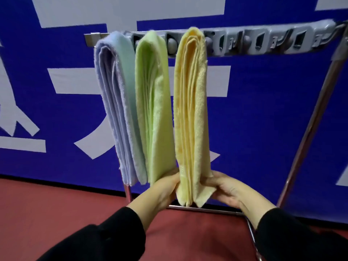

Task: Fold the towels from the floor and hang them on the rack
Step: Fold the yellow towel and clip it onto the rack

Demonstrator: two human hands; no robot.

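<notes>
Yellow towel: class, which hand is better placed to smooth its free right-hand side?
Probably the right hand: it already holds the yellow towel on that open side, while the left hand sits wedged against the green towel.

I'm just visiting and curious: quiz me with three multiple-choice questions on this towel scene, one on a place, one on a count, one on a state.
1. Which towel hangs furthest from the rack's free pegs?
A. yellow
B. green
C. blue

2. How many towels hang on the rack?
A. two
B. three
C. five

3. What are the hands doing?
A. holding the yellow towel's bottom end
B. resting on the floor
C. lifting the rack

Answers:
1 C: the blue towel hangs at the rack end, past the green towel.
2 B: blue, green, yellow.
3 A: the left hand and right hand flank the yellow towel.
</notes>
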